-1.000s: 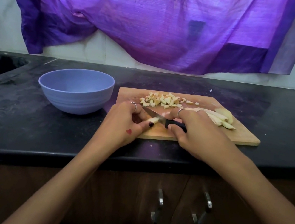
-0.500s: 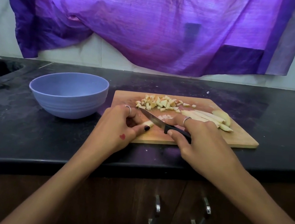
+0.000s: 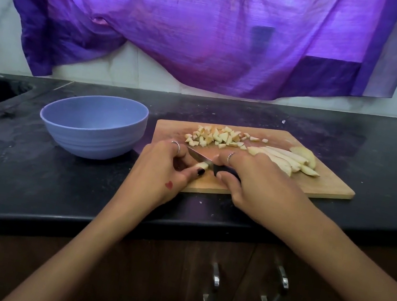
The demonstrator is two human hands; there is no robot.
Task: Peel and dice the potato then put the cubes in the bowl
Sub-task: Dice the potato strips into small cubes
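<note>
On the wooden cutting board (image 3: 318,187), pale potato cubes (image 3: 217,137) lie heaped at its far edge, long peeled potato wedges (image 3: 286,158) to their right. The left hand (image 3: 164,171) pinches a small potato strip (image 3: 202,165) at the board's near-left; the right hand (image 3: 255,184) grips the black-handled knife (image 3: 200,156). A smooth blue bowl (image 3: 93,126) sits left of the board on the dark tabletop (image 3: 29,173).

Bowl (image 3: 92,129) left of board (image 3: 326,186) — cubes (image 3: 217,137) (far edge) on it.
</note>
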